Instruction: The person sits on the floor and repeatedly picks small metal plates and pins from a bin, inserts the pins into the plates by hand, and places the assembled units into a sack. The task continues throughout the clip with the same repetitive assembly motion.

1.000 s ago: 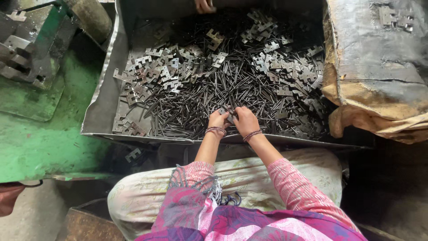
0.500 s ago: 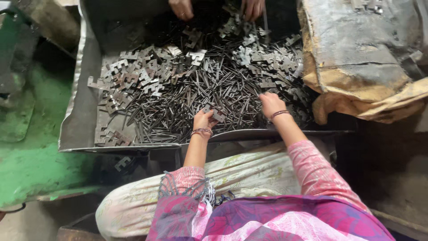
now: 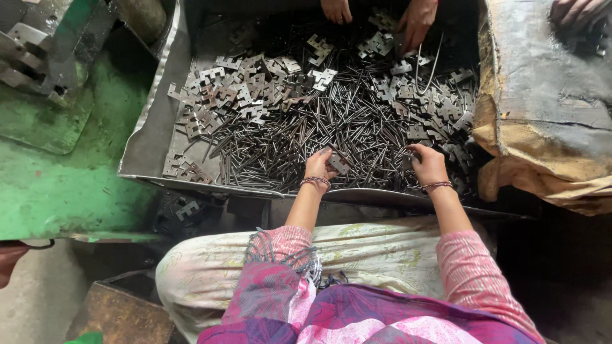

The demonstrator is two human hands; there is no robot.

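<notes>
A large metal tray (image 3: 148, 135) lies in front of me, filled with a heap of thin dark metal pins (image 3: 299, 143) and several flat notched metal plates (image 3: 239, 92). My left hand (image 3: 320, 164) is closed on one small notched plate (image 3: 338, 164) near the tray's front edge. My right hand (image 3: 427, 164) rests on the pins to the right, fingers curled down into the heap; what they pinch is hidden. Both wrists wear thin bangles.
Another person's two hands (image 3: 376, 16) work at the tray's far edge. A third hand (image 3: 574, 13) lies on the sack-covered block (image 3: 548, 114) to the right. A green machine base (image 3: 57, 172) is at left. A loose plate (image 3: 186, 209) lies below the tray.
My two hands, joined together a second ago, have moved apart. The right hand went to the right over the pins. The view has shifted, showing more of the far hands.
</notes>
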